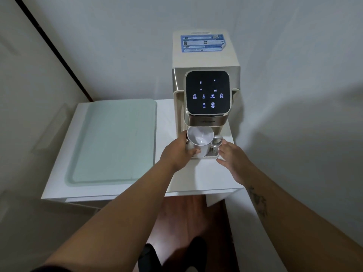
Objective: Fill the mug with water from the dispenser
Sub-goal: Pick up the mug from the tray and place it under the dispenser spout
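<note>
The left hand (177, 152) wrapped the white mug (199, 141) under the dispenser (206, 61); the right hand (232, 156) hovered open, holding nothing. Empty, the mug looked light, rigid, smooth and breakable, best held by body or handle.

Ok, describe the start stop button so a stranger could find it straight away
Find the cream water dispenser on the white table; its square black glass touch panel faces up above the white ceramic mug. The start stop button is the power-symbol icon at bottom right, beside the padlock icon.
</note>
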{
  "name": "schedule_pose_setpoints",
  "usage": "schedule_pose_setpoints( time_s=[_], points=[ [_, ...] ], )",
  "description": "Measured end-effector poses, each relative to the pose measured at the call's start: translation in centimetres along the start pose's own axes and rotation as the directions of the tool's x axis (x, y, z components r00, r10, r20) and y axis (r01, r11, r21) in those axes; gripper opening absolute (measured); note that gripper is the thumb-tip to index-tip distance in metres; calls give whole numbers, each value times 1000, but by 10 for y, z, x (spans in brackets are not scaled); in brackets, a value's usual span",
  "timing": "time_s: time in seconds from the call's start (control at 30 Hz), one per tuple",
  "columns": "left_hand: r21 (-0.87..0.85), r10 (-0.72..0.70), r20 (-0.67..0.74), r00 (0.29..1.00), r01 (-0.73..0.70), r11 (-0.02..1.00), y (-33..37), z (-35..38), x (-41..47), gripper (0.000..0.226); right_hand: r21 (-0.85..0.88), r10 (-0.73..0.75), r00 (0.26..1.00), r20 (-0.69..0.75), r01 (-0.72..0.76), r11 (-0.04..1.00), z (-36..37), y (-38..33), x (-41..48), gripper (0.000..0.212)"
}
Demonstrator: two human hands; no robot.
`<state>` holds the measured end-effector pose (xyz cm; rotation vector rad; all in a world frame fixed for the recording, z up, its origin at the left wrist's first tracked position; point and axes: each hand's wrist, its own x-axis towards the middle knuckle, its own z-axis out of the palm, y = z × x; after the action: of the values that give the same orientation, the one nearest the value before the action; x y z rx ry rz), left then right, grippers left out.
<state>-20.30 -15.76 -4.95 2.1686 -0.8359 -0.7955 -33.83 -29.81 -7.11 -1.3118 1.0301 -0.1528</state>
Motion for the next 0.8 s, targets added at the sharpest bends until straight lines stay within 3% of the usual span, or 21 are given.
schedule_pose_setpoints(
  time_s=[0.33, 0.67, 0.8],
  points=[
    [-68, -15, -9, 1000, 14, 998, -3, 3, 2, 67, 48, 35, 999, -21, -34, 998, 7, -3, 1, 36],
    [-77, 31, -12, 999, -32, 997, -5, -3, -2, 74, -138, -44, 994, -98, 30, 990, 14, -16, -9, 39],
    [-92, 15, -103, 995, -25, 995, -3, -25, -11, 50, -35, -59, 992, -115, 55, 998, 10, -45, -16, 52]
  ],
)
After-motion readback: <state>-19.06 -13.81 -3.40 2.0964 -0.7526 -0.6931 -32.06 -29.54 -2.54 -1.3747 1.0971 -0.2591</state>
